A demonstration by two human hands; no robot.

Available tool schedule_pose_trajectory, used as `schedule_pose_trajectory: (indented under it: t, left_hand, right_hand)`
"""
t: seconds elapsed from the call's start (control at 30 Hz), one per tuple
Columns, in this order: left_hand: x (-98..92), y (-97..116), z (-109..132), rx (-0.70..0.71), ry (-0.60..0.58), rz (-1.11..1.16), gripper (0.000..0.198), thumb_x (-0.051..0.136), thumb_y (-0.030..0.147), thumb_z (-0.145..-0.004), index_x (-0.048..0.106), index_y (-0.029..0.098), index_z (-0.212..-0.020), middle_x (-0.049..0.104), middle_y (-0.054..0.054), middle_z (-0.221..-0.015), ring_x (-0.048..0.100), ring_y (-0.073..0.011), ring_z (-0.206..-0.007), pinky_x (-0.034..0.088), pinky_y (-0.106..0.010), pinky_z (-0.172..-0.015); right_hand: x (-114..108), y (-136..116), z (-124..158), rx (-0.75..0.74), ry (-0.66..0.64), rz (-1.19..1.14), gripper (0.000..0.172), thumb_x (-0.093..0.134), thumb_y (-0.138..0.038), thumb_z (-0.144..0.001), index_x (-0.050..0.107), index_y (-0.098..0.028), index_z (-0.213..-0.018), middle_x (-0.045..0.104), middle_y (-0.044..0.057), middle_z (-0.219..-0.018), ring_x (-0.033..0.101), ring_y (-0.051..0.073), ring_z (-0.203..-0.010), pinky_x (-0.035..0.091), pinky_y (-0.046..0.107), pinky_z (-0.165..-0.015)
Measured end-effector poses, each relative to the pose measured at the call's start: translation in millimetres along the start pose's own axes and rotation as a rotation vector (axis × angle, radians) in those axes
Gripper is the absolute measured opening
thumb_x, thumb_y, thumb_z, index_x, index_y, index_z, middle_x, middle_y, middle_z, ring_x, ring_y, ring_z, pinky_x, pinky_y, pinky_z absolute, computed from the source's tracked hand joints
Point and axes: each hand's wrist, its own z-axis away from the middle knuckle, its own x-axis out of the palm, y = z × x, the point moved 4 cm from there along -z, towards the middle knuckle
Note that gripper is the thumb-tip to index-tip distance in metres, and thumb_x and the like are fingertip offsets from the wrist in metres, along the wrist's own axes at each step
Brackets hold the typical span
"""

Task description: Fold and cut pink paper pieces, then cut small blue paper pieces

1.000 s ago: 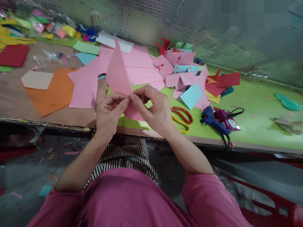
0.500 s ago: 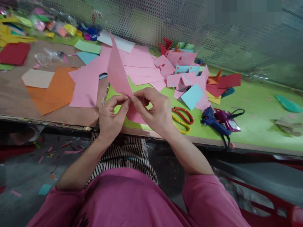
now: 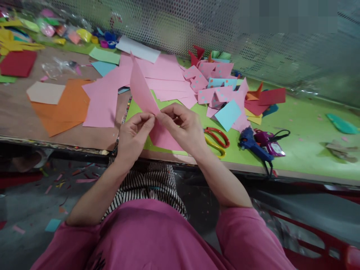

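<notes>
A folded sheet of pink paper (image 3: 142, 88) stands up between my hands, its lower part (image 3: 164, 139) slanting down over the green mat. My left hand (image 3: 135, 137) pinches the paper's edge between thumb and index finger. Right beside it, my right hand (image 3: 185, 129) pinches the same sheet, fingers curled. The fingertips of both hands nearly meet at the fold. Just right of my right hand lie scissors with red and yellow handles (image 3: 218, 138); their blades are hidden behind the hand.
Pink sheets (image 3: 165, 71) and dotted folded pieces (image 3: 216, 95) lie behind the hands. A light-blue square (image 3: 228, 115) is near them. A blue glue gun (image 3: 254, 144) and a purple device (image 3: 271, 143) lie to the right. Orange paper (image 3: 70, 107) is at left, with a perforated panel (image 3: 174, 28) behind.
The pink paper's upright part has dropped lower and leans slightly right, and more of its lower part shows beneath my hands. Both hands have shifted slightly right, still pinching it.
</notes>
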Motion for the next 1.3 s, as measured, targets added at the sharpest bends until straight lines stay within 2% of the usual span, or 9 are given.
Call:
schedule_pose_trajectory:
  t: [0.27,0.5,0.63,0.7,0.8,0.87,1.03,1.17,1.3]
  left_hand:
    - [-9.9,-6,6,-0.208,-0.064,-0.018,0.031,0.086,0.051,-0.077,0.08,0.022,-0.086,0.077,-0.003,-0.079,0.07,-0.0158,-0.073,0.059,-0.026,-0.068]
    - [-8.3,-12,6,-0.32,-0.149,-0.004,0.041,0.086,0.059,-0.073,0.078,0.02,-0.08,0.075,-0.004,-0.074,0.067,-0.0139,-0.058,0.057,-0.025,-0.055]
    - [-17.5,0,10,-0.379,-0.415,-0.249,0.046,0.072,0.066,-0.084,0.075,0.02,-0.075,0.073,-0.006,-0.064,0.066,-0.0177,-0.05,0.051,-0.027,-0.045]
    - [-26.6,11,6,-0.245,-0.469,-0.484,0.043,0.068,0.061,-0.09,0.075,0.022,-0.075,0.073,-0.005,-0.063,0.067,-0.0187,-0.053,0.052,-0.028,-0.05]
    - [-33.6,25,-6,0.214,-0.403,-0.796,0.028,0.062,0.049,-0.096,0.079,0.026,-0.1,0.082,-0.007,-0.101,0.075,-0.0278,-0.097,0.057,-0.043,-0.092]
    - [-30.0,17,-9,0.367,-0.538,-0.932,0.033,0.052,0.037,-0.098,0.077,0.026,-0.116,0.076,-0.009,-0.129,0.067,-0.0333,-0.126,0.044,-0.056,-0.113]
    - [-32.6,-6,-7,0.336,-0.677,-1.038,0.041,0.044,0.034,-0.101,0.074,0.02,-0.126,0.072,-0.013,-0.136,0.068,-0.0339,-0.124,0.05,-0.054,-0.107]
    - [-43.8,0,-4,0.3,-0.572,-0.978,0.033,0.05,0.035,-0.103,0.074,0.024,-0.121,0.074,-0.009,-0.133,0.071,-0.0292,-0.116,0.053,-0.045,-0.1]
    - [-53.2,10,0,0.369,-0.581,-0.876,0.023,0.055,0.029,-0.101,0.076,0.025,-0.111,0.079,-0.006,-0.12,0.073,-0.0248,-0.109,0.055,-0.037,-0.096]
  right_hand:
    - [-8,21,-10,0.151,-0.058,-0.139,0.019,0.066,-0.032,-0.093,0.064,-0.018,-0.08,0.056,-0.005,-0.071,0.045,0.009,-0.066,0.038,0.025,-0.063]
    - [-4,32,-11,0.26,-0.349,-0.27,0.039,0.072,-0.056,-0.09,0.068,-0.018,-0.083,0.055,-0.005,-0.067,0.044,0.009,-0.062,0.033,0.024,-0.054]
    - [-11,48,-18,0.319,-0.464,-0.224,0.038,0.073,-0.053,-0.091,0.065,-0.019,-0.077,0.054,-0.007,-0.062,0.04,0.007,-0.053,0.027,0.023,-0.048]
    - [-12,59,-23,0.315,-0.597,-0.121,0.031,0.073,-0.046,-0.091,0.067,-0.02,-0.077,0.055,-0.007,-0.061,0.042,0.007,-0.052,0.027,0.023,-0.047]
    - [-8,73,-29,0.236,-0.779,0.089,0.019,0.07,-0.031,-0.093,0.069,-0.021,-0.077,0.058,-0.006,-0.061,0.046,0.008,-0.055,0.031,0.023,-0.051]
    - [-6,75,-30,0.165,-0.721,0.206,0.004,0.072,-0.023,-0.089,0.072,-0.021,-0.086,0.066,-0.003,-0.072,0.053,0.011,-0.064,0.037,0.024,-0.058]
    - [-17,53,2,-0.039,-0.231,0.436,0.024,0.068,-0.02,-0.093,0.068,-0.019,-0.117,0.071,0.01,-0.111,0.06,0.022,-0.095,0.047,0.037,-0.085]
    - [-22,39,53,-0.179,-0.239,0.533,0.019,0.061,-0.035,-0.102,0.073,-0.021,-0.105,0.072,0.009,-0.106,0.062,0.024,-0.096,0.047,0.041,-0.087]
    - [-24,44,84,-0.189,-0.252,0.6,0.021,0.056,-0.026,-0.105,0.076,-0.025,-0.11,0.075,0.008,-0.106,0.063,0.023,-0.097,0.047,0.041,-0.086]
